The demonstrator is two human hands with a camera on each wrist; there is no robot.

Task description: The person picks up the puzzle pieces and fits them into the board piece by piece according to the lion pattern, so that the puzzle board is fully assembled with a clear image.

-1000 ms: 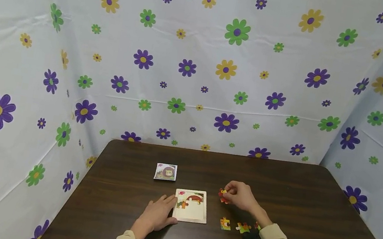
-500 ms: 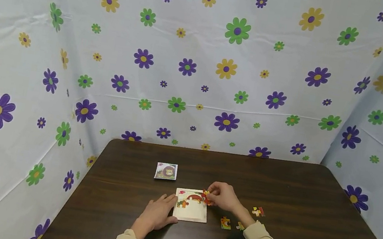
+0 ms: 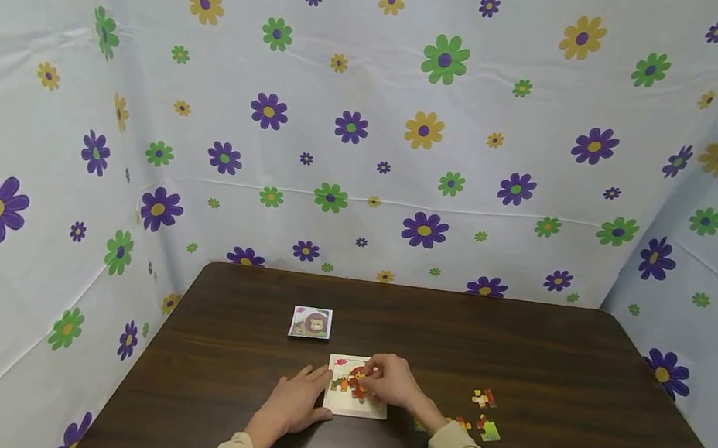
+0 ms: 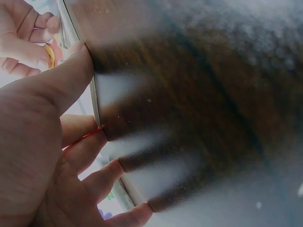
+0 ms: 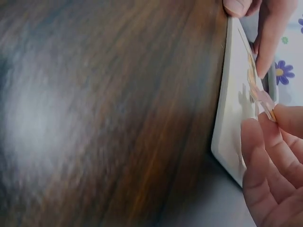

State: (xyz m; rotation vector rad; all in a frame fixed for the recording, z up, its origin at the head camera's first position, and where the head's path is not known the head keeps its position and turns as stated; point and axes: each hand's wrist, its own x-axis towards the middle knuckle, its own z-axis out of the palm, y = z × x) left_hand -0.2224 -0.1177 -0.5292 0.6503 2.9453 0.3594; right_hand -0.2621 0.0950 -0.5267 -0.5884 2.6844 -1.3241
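Observation:
A square wooden puzzle board [image 3: 370,411] lies on the dark table, with a few fitted pieces along its top and left. My left hand [image 3: 296,400] rests at the board's left edge, thumb near the lower corner; in the left wrist view its fingertips touch that edge. Over the board, my right hand [image 3: 393,383] pinches a red and orange puzzle piece [image 3: 358,393] between thumb and fingers. The right wrist view shows this puzzle piece [image 5: 265,100] tilted just above the board surface [image 5: 231,113]. Fingers partly cover the board's upper right.
Loose puzzle pieces lie right of the board: one [image 3: 484,397] farther back, another [image 3: 489,430] nearer, and others partly hidden by the right wrist. A lion picture card [image 3: 311,323] lies behind the board. Flowered cloth [image 3: 356,239] hangs behind the table [image 3: 228,336].
The right hand has carried the puzzle piece leftward from the table right of the board to over its middle. The left hand has stayed at the board's left edge.

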